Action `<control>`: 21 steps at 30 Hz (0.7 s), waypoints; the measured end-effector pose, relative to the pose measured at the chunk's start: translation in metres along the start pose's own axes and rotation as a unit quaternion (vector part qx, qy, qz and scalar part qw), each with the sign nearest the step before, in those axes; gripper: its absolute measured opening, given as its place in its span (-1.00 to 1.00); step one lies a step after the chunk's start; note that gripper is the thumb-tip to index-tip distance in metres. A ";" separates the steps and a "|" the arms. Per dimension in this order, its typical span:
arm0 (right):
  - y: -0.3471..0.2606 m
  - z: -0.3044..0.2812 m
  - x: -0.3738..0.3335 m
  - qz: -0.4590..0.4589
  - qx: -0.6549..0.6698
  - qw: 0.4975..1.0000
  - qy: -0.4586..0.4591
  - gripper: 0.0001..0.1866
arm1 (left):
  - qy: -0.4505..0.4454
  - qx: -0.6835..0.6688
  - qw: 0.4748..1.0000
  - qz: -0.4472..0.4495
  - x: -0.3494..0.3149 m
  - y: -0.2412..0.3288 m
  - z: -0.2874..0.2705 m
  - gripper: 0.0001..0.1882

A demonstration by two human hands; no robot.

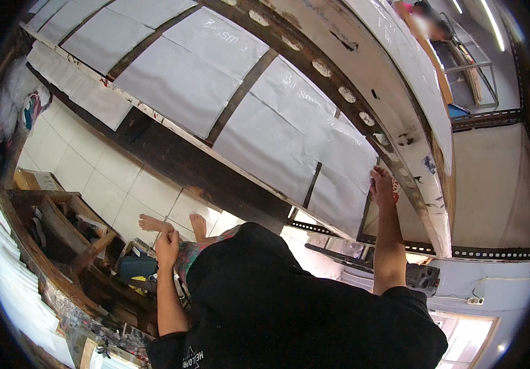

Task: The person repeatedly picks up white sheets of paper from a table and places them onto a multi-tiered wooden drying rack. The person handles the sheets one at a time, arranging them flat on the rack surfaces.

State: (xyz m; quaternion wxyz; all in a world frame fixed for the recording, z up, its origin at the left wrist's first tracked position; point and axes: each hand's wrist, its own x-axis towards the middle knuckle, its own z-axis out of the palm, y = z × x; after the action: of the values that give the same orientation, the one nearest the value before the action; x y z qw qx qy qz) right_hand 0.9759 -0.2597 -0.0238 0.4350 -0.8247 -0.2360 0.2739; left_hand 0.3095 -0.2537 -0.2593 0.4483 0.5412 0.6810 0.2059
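Note:
My right hand [383,184] reaches out over the end of a long table, beside the edge of a white sheet [339,197]. Its fingers are curled in; whether they pinch the sheet or something small is too fine to see. Red beads circle that wrist. My left hand [166,246] hangs low at my side above the tiled floor, fingers closed together, and anything inside them is hidden. More white sheets [179,77] lie in a row along the table, with dark strips showing between them and handwriting on some.
A long pale rail [394,80] with a perforated dark edge runs along the table's far side. At the left stands a wooden shelf unit [62,227] holding assorted items. A slotted metal bar [493,253] crosses at right. Another person [425,24] is at the far top right.

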 end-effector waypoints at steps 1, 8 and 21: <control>0.011 -0.011 0.004 -0.005 -0.024 1.000 0.012 -0.83 | -0.011 0.013 1.000 -0.023 -0.010 -0.020 0.010 -0.68; 0.048 -0.037 0.028 0.039 -0.131 0.987 0.079 -0.76 | -0.029 0.037 0.994 -0.103 -0.066 -0.093 0.036 -0.68; 0.057 -0.049 0.060 0.043 -0.219 0.962 0.158 -0.75 | -0.025 0.035 0.991 -0.123 -0.057 -0.084 0.008 -0.68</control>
State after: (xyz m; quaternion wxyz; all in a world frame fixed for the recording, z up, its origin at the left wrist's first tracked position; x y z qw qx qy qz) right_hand 1.0613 -0.2803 -0.0638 0.2633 -0.9420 -0.1823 0.1003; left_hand 0.2705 -0.3355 -0.3061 0.4675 0.4740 0.7378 0.1115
